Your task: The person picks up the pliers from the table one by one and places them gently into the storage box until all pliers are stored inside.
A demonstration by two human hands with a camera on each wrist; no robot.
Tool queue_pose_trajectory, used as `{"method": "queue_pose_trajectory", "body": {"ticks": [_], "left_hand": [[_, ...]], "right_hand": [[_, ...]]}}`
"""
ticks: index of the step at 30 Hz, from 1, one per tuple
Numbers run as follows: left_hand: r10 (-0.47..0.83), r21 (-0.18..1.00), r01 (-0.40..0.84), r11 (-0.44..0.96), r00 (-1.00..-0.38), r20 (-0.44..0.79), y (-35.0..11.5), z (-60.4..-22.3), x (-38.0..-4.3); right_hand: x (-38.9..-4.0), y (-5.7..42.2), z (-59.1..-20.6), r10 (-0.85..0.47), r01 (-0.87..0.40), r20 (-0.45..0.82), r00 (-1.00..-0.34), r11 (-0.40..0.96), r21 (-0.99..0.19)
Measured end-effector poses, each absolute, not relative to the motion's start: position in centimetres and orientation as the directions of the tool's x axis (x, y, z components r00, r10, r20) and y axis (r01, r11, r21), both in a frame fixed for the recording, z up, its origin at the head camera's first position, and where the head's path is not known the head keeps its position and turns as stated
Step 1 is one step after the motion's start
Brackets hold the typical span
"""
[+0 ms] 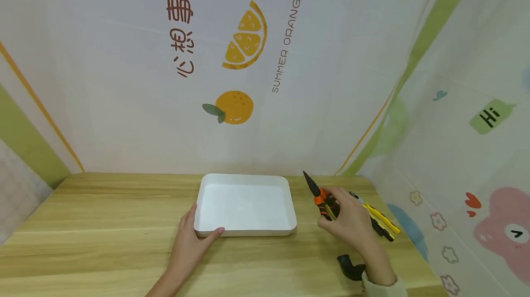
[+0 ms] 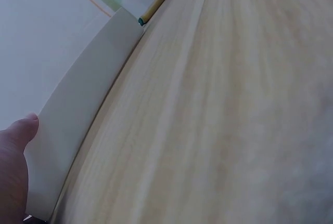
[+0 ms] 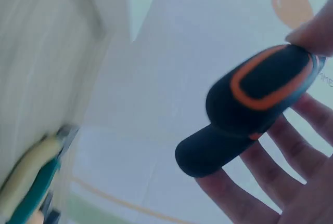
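A shallow white rectangular tray lies on the wooden table. My left hand grips its near left corner, thumb over the front wall and fingers along the left side. In the left wrist view the thumb presses against the tray wall. Right of the tray, my right hand holds needle-nose pliers above the table, the dark pointed tip aimed up and left. Their black-and-orange handles lie between thumb and fingers in the right wrist view.
Beyond the right hand lie pliers with a yellow handle and a black-handled tool. Nearer, a black elbow-shaped piece sits partly behind the right wrist. A printed cloth hangs behind the table, with another along the right side.
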State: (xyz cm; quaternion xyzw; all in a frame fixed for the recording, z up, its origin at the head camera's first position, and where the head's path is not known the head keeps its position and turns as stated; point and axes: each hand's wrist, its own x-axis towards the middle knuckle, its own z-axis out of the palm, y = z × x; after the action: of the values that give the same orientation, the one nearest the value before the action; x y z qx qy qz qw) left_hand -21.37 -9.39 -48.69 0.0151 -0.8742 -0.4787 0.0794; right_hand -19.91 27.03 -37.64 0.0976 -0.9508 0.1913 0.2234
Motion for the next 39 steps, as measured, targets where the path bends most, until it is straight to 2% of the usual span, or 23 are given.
{"method": "queue_pose_trajectory", "body": {"ticks": [6, 14, 21, 28, 39], "left_hand": [[-0.105, 0.843, 0.060, 0.534, -0.985, 0.136, -9.3, -48.6, -21.4], [-0.105, 0.843, 0.051, 0.536, -0.986, 0.126, -9.2, -48.6, -21.4], [-0.093, 0.837, 0.044, 0.545, -0.989, 0.113, -9.2, -48.8, -21.4], [-0.097, 0.843, 0.043, 0.536, -0.989, 0.112, -9.0, -49.0, -21.3], [-0.100, 0.845, 0.057, 0.532, -0.987, 0.130, -9.2, -48.9, -21.4]], "right_hand": [[-20.9, 25.0, -36.9, -0.074, -0.315, 0.459, -0.885, 0.822, -0.474], [-22.6, 22.5, -35.5, -0.058, -0.315, 0.370, -0.927, 0.658, -0.684], [-23.7, 21.1, -34.9, -0.035, -0.320, 0.376, -0.926, 0.602, -0.732], [-24.4, 20.4, -35.7, 0.000, -0.322, 0.369, -0.929, 0.489, -0.811], [-25.2, 19.4, -37.2, 0.018, -0.239, 0.298, -0.954, 0.551, -0.799]]}}
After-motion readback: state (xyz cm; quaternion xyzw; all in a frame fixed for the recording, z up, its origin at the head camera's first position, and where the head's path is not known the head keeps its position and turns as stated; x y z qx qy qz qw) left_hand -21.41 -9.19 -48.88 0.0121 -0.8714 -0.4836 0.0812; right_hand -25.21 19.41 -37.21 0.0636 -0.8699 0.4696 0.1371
